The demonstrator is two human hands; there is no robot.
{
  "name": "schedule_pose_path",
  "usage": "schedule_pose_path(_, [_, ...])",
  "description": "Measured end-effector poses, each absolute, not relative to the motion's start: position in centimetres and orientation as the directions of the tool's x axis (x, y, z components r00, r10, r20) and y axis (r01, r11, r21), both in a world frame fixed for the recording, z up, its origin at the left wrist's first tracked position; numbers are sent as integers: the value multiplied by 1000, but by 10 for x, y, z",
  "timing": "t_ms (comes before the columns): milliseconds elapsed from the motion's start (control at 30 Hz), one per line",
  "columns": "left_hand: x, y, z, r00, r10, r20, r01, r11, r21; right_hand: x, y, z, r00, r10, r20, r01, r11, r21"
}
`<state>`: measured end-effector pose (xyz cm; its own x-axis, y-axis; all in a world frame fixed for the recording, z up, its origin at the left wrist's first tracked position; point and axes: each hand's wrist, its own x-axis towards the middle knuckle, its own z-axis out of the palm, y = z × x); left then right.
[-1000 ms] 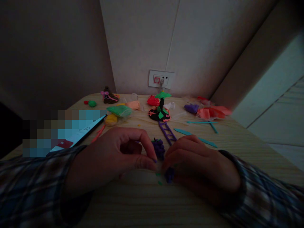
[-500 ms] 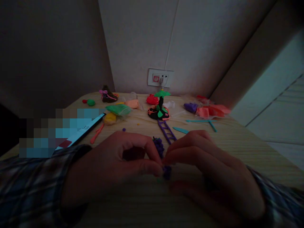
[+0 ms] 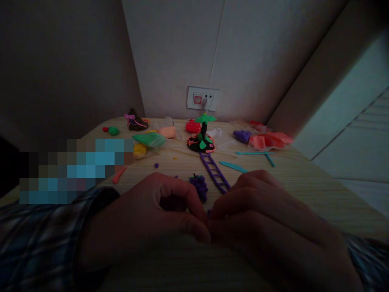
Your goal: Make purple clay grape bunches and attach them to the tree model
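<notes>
near: left hand [image 3: 148, 221] and right hand [image 3: 273, 227] meet at fingertips; clamped or not, cannot tell | purple piece [image 3: 209, 212] between them, mostly hidden | step: likely fine shaping; next move calls for light pressure | beyond: knobbly purple grape cluster [image 3: 199, 187], green-topped, on table [image 3: 304, 186] beside purple ladder [image 3: 215, 172]

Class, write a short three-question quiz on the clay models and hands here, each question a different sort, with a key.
1. Which colour tops the tree?
A) red
B) green
C) blue

2. True or false: the purple grape cluster lies nearer the left hand than the brown boot does.

3. Fill in: a purple ____ runs from the black base towards the right hand.

Key: 1 B; 2 true; 3 ladder.
</notes>
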<state>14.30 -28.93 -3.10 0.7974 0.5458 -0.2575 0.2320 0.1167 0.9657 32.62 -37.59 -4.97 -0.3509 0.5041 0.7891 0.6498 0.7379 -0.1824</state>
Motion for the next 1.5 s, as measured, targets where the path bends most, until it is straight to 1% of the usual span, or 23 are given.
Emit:
schedule_pose_path(100, [142,-290,-31,789,569,-230,209,104,972,324,-380,-47,-323,502,802,688,706,-165])
schedule_pose_path(200, [141,-289,-29,793,585,-173,174,55,983,334,-376,-38,-385,494,780,705,703,-98])
schedule_pose_path(233, [141,-288,-28,793,590,-148,160,32,987,339,-374,-35,-452,594,666,733,672,-103])
schedule_pose_path(267, [140,-287,-27,790,599,-133,159,9,987,346,-370,-33,-452,620,641,738,664,-122])
schedule_pose_path(300, [140,-286,-26,780,613,-124,167,-13,986,353,-366,-32,-429,617,659,747,653,-125])
schedule_pose_path(333, [140,-285,-25,772,624,-118,177,-33,984,360,-362,-32,-420,640,644,759,637,-139])
schedule_pose_path(367, [139,-284,-24,765,635,-111,185,-51,981,366,-358,-33,-462,654,600,747,651,-134])
schedule_pose_path(467, [139,-281,-21,760,643,-100,209,-96,973,377,-349,-40,-505,679,532,753,649,-113])
schedule_pose_path(600, [140,-281,-18,773,618,-144,242,-78,967,378,-347,-50,-560,674,482,733,674,-91])
schedule_pose_path(667, [140,-282,-18,786,596,-162,238,-50,970,376,-347,-52,-556,682,475,735,670,-100])
schedule_pose_path(767, [140,-283,-20,811,572,-120,182,-51,982,376,-349,-53,-536,695,479,746,656,-116])
schedule_pose_path(900, [139,-283,-25,789,595,-156,209,-21,978,372,-351,-52,-494,710,502,763,631,-141])
schedule_pose_path(967, [138,-282,-26,765,625,-153,234,-50,971,367,-353,-53,-446,703,553,768,618,-166])
schedule_pose_path(1000, [137,-282,-26,755,642,-133,235,-75,969,364,-354,-54,-414,684,600,764,620,-179])
schedule_pose_path(1067, [137,-281,-25,748,656,-102,230,-112,967,359,-355,-56,-364,634,682,737,644,-205])
schedule_pose_path(1100, [137,-281,-24,752,652,-96,220,-110,969,357,-356,-57,-359,621,697,717,661,-220])
schedule_pose_path(1133, [137,-282,-23,760,642,-99,204,-92,975,357,-357,-57,-369,624,689,697,676,-238])
schedule_pose_path(1200, [137,-283,-20,773,624,-115,180,-42,983,359,-359,-57,-434,662,611,672,689,-270])
schedule_pose_path(1233, [138,-283,-18,775,619,-128,180,-22,984,360,-360,-57,-471,680,561,672,689,-271])
schedule_pose_path(1300, [139,-284,-16,779,614,-128,174,-15,985,364,-361,-56,-516,690,507,681,690,-247])
schedule_pose_path(1367, [139,-284,-16,781,611,-131,181,-20,983,367,-361,-56,-539,691,482,686,692,-225])
schedule_pose_path(1500, [138,-283,-20,781,609,-143,192,-16,981,368,-361,-57,-539,695,476,695,686,-216])
